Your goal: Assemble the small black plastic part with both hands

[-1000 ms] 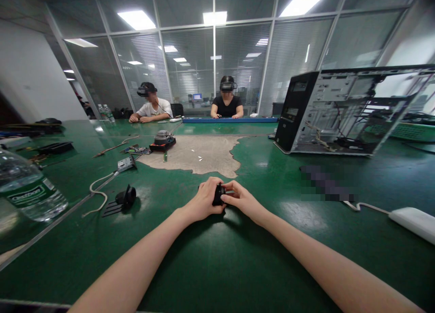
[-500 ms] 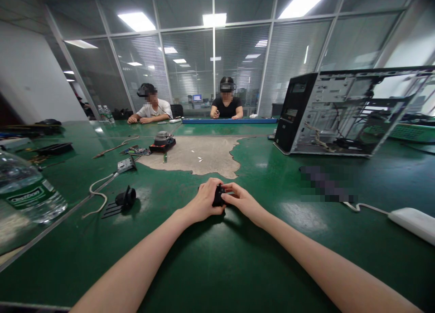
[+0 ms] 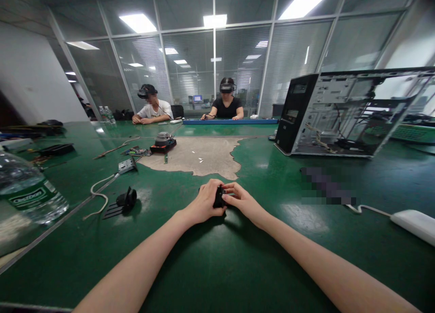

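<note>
A far worker's hand (image 3: pixel 204 117) is moved left, the black part (image 3: pixel 219 197) clasped, seemingly steadied, by the left hand (image 3: pixel 205 199) and pinched by the right hand (image 3: pixel 242 198).

The table (image 3: pixel 217 272) is green. A bottle (image 3: pixel 32 193) is at nine o'clock, a computer (image 3: pixel 326 118) at two, a bar (image 3: pixel 415 226) at three.

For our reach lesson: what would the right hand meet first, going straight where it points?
Likely the black part held by the left hand; the right hand seems against it, depth unclear.
</note>
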A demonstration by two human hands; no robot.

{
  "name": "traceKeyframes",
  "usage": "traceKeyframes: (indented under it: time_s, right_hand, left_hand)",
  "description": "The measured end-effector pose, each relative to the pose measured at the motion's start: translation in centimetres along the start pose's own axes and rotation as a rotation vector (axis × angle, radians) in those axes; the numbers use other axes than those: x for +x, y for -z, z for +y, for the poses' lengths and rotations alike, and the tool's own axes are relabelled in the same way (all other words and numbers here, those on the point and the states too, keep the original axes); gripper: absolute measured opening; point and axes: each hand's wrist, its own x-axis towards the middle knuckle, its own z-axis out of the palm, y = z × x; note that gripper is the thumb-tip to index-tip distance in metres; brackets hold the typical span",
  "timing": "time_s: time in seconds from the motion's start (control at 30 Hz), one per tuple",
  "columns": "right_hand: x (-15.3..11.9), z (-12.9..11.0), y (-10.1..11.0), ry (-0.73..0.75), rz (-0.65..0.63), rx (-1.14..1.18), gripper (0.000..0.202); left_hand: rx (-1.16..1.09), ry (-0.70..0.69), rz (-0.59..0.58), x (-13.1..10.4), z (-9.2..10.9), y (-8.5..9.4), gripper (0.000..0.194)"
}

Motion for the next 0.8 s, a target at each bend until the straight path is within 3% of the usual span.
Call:
traceKeyframes:
  time_s: [0.3,0.8]
  right_hand:
    - [-0.14,-0.24,0.03,-0.003,-0.041,0.075,0.032]
    - [-0.01,-0.14,0.11,-0.014,-0.015,-0.014,0.025]
  left_hand:
    - [-0.016,0.009,0.014,-0.02,0.03,-0.07,0.051]
    - [-0.022,0.012,-0.002,-0.1,0.01,0.04,0.056]
